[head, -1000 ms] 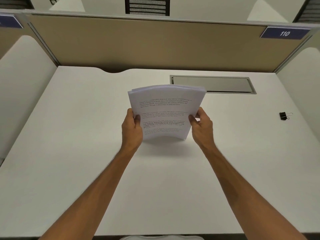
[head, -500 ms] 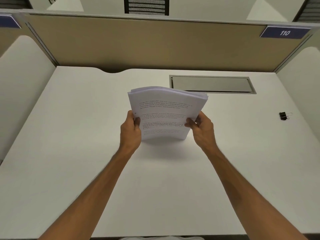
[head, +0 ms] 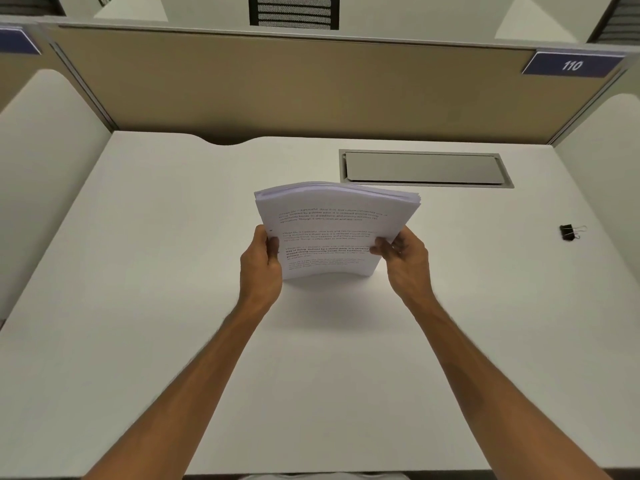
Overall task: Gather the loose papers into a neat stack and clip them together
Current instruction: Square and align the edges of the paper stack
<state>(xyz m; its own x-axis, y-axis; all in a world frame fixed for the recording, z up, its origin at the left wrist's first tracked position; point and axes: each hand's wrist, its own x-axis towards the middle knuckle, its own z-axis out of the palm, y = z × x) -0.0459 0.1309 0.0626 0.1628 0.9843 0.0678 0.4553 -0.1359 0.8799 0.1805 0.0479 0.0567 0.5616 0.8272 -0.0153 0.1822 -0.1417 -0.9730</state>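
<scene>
A stack of printed white papers [head: 332, 223] stands upright on its lower edge on the white desk [head: 156, 306], bowed slightly, its printed face toward me. My left hand [head: 259, 268] grips the stack's left edge, thumb on the front page. My right hand [head: 403, 258] grips the right edge, fingers curled over the front. A small black binder clip [head: 569, 232] with silver handles lies on the desk far to the right, apart from both hands.
A grey metal cable flap [head: 424, 168] is set into the desk behind the papers. Tan partition panels [head: 311, 84] wall the desk at the back, white side panels at left and right. A blue plate reading 110 [head: 571, 65] is at top right.
The top edges of the sheets have come closer into line and the stack's top has sunk slightly. My right hand's fingers have shifted further onto the front page. The clip has not moved.
</scene>
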